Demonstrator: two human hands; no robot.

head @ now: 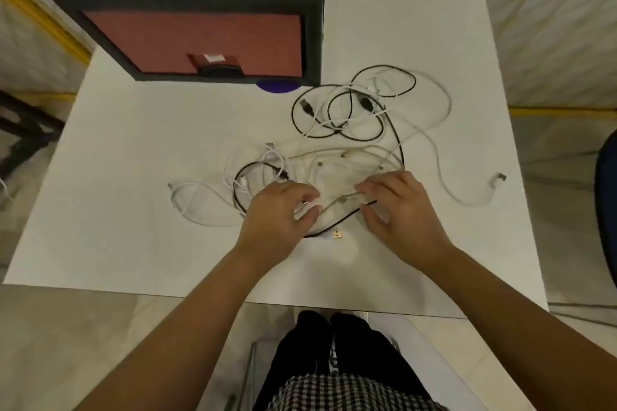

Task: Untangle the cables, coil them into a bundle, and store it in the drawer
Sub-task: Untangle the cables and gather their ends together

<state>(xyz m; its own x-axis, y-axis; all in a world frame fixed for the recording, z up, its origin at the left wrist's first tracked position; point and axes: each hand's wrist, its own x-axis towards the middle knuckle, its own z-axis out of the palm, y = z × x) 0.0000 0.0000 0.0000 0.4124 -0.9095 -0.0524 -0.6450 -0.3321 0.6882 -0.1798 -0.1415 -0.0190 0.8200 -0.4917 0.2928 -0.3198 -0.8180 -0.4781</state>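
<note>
A tangle of black and white cables (pixel 347 130) sprawls across the middle and right of the white table (pixel 117 210). My left hand (pixel 277 213) sits at the near edge of the tangle, its fingers curled round a white cable. My right hand (pixel 397 207) is just to its right, with a black cable (pixel 337 225) pinched between thumb and fingers. A loose USB plug (pixel 338 234) lies between the hands. The drawer (pixel 200 42) has a red front and a dark handle; it sits closed in a black cabinet at the back left.
A white cable end (pixel 499 177) trails toward the table's right edge. A purple disc (pixel 277 86) peeks from under the cabinet. A dark chair (pixel 606 210) stands at the right. My legs are at the table's near edge.
</note>
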